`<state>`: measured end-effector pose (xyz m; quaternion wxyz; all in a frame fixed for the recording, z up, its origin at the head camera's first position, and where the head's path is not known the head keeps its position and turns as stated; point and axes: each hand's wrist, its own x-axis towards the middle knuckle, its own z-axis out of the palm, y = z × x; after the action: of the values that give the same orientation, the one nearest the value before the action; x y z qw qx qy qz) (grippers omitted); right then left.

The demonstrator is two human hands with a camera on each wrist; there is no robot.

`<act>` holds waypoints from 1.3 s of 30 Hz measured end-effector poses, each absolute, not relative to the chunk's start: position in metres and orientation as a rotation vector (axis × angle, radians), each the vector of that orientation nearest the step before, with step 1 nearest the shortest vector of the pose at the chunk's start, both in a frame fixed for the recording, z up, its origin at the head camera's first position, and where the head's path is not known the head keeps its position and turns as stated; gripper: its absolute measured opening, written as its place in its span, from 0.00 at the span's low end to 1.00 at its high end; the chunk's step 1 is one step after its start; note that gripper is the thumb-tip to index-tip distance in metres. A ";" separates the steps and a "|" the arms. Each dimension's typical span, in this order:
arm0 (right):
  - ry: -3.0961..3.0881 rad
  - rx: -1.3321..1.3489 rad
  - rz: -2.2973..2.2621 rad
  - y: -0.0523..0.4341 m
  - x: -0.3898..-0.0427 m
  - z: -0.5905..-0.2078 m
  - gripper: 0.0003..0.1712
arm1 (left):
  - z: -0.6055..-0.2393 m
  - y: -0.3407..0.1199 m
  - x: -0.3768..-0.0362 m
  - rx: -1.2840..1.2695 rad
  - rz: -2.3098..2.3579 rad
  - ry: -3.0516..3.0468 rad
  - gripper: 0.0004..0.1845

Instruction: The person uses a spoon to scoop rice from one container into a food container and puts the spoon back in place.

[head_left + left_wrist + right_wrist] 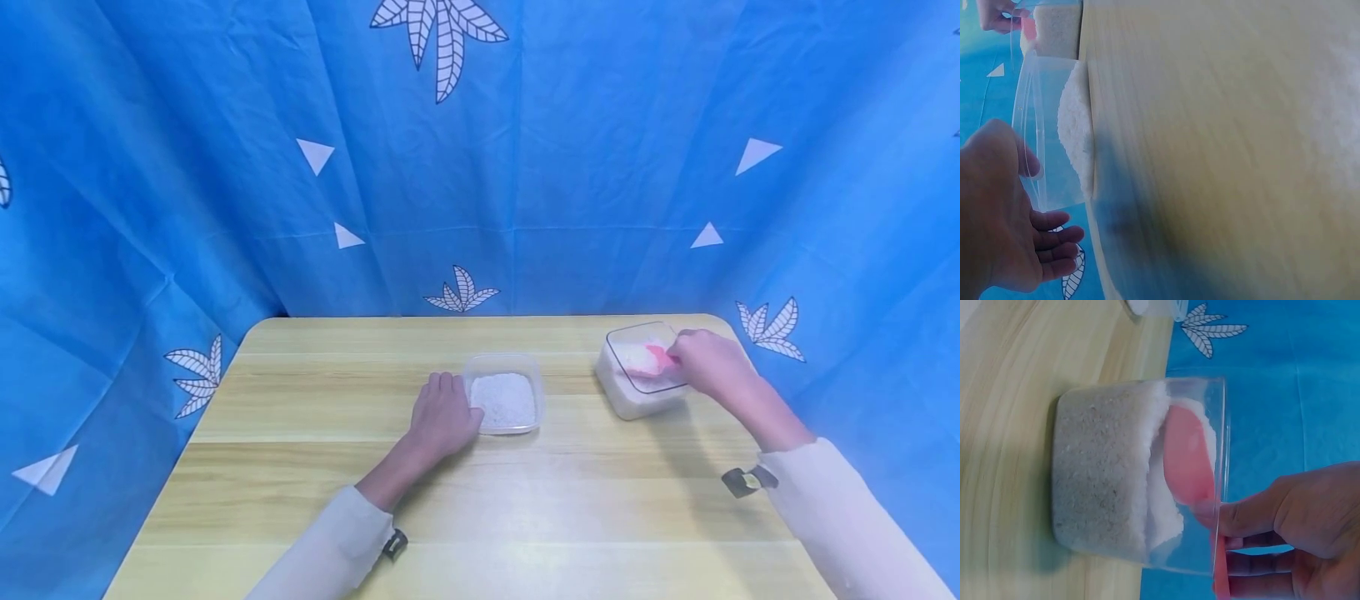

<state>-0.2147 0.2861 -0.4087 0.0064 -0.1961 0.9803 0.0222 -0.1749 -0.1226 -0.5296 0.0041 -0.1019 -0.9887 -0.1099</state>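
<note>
My left hand [444, 417] holds the left side of a small clear plastic container [537, 367], thumb at its rim and fingers along the outside. White grains [1075, 134] that look like rice heap in its bottom. Over at the right, my right hand [708, 360] grips the handle of a pink scoop [1186, 453]. The scoop's bowl is inside a taller clear square container [1216, 394], against the white rice [1100, 469] that fills much of it. Rice slopes up around the scoop, and white grains show beside its bowl.
Both containers stand on a light wood-grain table [300, 475], toward its back edge, with a gap between them. A blue curtain [585, 167] with white leaf and triangle prints hangs behind and at both sides. Dark bands [742, 482] sit at the pale sleeves.
</note>
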 end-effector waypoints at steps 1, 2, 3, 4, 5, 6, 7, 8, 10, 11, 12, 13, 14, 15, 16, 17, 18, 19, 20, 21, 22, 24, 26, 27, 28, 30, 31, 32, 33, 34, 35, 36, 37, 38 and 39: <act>3.065 -0.589 0.047 0.288 -0.215 -0.408 0.10 | -0.529 -0.123 -0.175 -0.319 -0.342 -3.101 0.25; 3.061 -0.567 0.019 0.290 -0.215 -0.407 0.10 | -0.528 -0.122 -0.176 -0.318 -0.340 -3.103 0.25; 3.056 -0.548 -0.008 0.292 -0.215 -0.406 0.10 | -0.528 -0.122 -0.176 -0.316 -0.333 -3.104 0.25; 3.052 -0.532 -0.033 0.295 -0.215 -0.405 0.09 | -0.527 -0.122 -0.177 -0.314 -0.330 -3.105 0.25; 3.049 -0.523 -0.057 0.297 -0.215 -0.405 0.09 | -0.526 -0.122 -0.177 -0.313 -0.328 -3.104 0.25; 3.048 -0.520 -0.080 0.298 -0.215 -0.404 0.08 | -0.526 -0.122 -0.178 -0.313 -0.322 -3.103 0.25; 3.046 -0.523 -0.099 0.300 -0.215 -0.404 0.08 | -0.526 -0.122 -0.178 -0.314 -0.318 -3.102 0.25; 3.045 -0.528 -0.116 0.302 -0.215 -0.403 0.07 | -0.525 -0.122 -0.179 -0.315 -0.313 -3.101 0.25; 3.049 -0.535 -0.143 0.305 -0.214 -0.403 0.07 | -0.526 -0.122 -0.179 -0.323 -0.299 -3.098 0.25; 3.051 -0.539 -0.154 0.305 -0.214 -0.403 0.08 | -0.526 -0.122 -0.180 -0.326 -0.292 -3.097 0.25; 3.053 -0.538 -0.163 0.306 -0.213 -0.403 0.08 | -0.526 -0.122 -0.180 -0.329 -0.282 -3.095 0.25; 3.053 -0.532 -0.173 0.307 -0.213 -0.403 0.08 | -0.526 -0.122 -0.180 -0.332 -0.278 -3.094 0.25; 3.055 -0.524 -0.180 0.307 -0.212 -0.404 0.08 | -0.527 -0.122 -0.180 -0.333 -0.274 -3.093 0.25; 3.055 -0.517 -0.189 0.308 -0.212 -0.404 0.08 | -0.527 -0.122 -0.181 -0.333 -0.274 -3.092 0.25; 3.057 -0.508 -0.197 0.308 -0.211 -0.405 0.09 | -0.527 -0.122 -0.181 -0.333 -0.274 -3.090 0.25; 3.057 -0.501 -0.204 0.309 -0.211 -0.405 0.09 | -0.527 -0.121 -0.181 -0.332 -0.275 -3.090 0.25; 3.059 -0.496 -0.206 0.310 -0.210 -0.405 0.10 | -0.527 -0.121 -0.181 -0.331 -0.279 -3.089 0.25; 3.062 -0.491 -0.209 0.311 -0.210 -0.405 0.11 | -0.527 -0.121 -0.181 -0.331 -0.280 -3.089 0.25; 3.067 -0.487 -0.213 0.311 -0.209 -0.405 0.13 | -0.528 -0.121 -0.181 -0.329 -0.283 -3.090 0.25; 3.070 -0.483 -0.215 0.312 -0.208 -0.405 0.13 | -0.528 -0.121 -0.181 -0.328 -0.288 -3.091 0.25; 3.071 -0.476 -0.221 0.312 -0.207 -0.405 0.14 | -0.529 -0.121 -0.181 -0.325 -0.295 -3.093 0.25; 3.065 -0.456 -0.242 0.312 -0.205 -0.404 0.15 | -0.531 -0.120 -0.179 -0.323 -0.307 -3.101 0.25; 3.056 -0.431 -0.270 0.312 -0.202 -0.403 0.16 | -0.532 -0.121 -0.177 -0.315 -0.328 -3.108 0.25; 3.048 -0.420 -0.284 0.311 -0.201 -0.403 0.16 | -0.533 -0.121 -0.176 -0.312 -0.338 -3.112 0.25; 3.042 -0.412 -0.296 0.311 -0.200 -0.402 0.17 | -0.534 -0.121 -0.175 -0.310 -0.338 -3.116 0.25; 3.036 -0.403 -0.311 0.311 -0.198 -0.400 0.17 | -0.534 -0.121 -0.173 -0.303 -0.336 -3.124 0.25; 3.033 -0.405 -0.314 0.312 -0.198 -0.399 0.17 | -0.534 -0.121 -0.172 -0.301 -0.337 -3.126 0.25; 3.036 -0.408 -0.311 0.313 -0.197 -0.397 0.17 | -0.534 -0.121 -0.172 -0.300 -0.333 -3.128 0.24; 3.040 -0.414 -0.308 0.314 -0.197 -0.396 0.16 | -0.534 -0.121 -0.172 -0.300 -0.335 -3.125 0.24; 3.044 -0.422 -0.302 0.315 -0.196 -0.395 0.15 | -0.533 -0.121 -0.172 -0.304 -0.331 -3.122 0.24; 3.049 -0.427 -0.301 0.316 -0.196 -0.394 0.15 | -0.533 -0.121 -0.173 -0.307 -0.332 -3.118 0.23; 3.054 -0.431 -0.300 0.317 -0.196 -0.392 0.15 | -0.532 -0.121 -0.173 -0.312 -0.329 -3.114 0.23; 3.060 -0.440 -0.297 0.317 -0.196 -0.392 0.14 | -0.532 -0.121 -0.174 -0.315 -0.330 -3.109 0.22; 3.064 -0.446 -0.299 0.318 -0.196 -0.392 0.13 | -0.531 -0.121 -0.174 -0.316 -0.331 -3.106 0.22; 3.063 -0.453 -0.304 0.318 -0.196 -0.391 0.13 | -0.532 -0.122 -0.174 -0.318 -0.328 -3.104 0.22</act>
<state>-0.1963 0.3175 -0.3911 0.0150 -0.1457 0.9844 -0.0976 -0.1741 -0.1216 -0.5319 0.0021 -0.1014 -0.9893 -0.1045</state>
